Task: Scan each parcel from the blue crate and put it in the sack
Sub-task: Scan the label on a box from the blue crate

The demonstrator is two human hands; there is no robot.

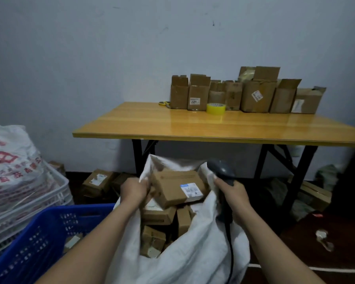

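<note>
1. In the mouth of the white woven sack (193,263), on top of other brown boxes (158,216), lies the parcel (173,187). It is a flat brown cardboard box, tilted, with a white label topped by a blue strip near its right corner.
2. The left hand (133,190) clutches the sack's left rim, fingers curled into the cloth, just beside the parcel's left edge.
3. The right hand (233,191) grips the handle of a dark grey scanner (220,170) at the sack's right rim.
4. The blue crate (39,232) stands just left of the sack.
</note>
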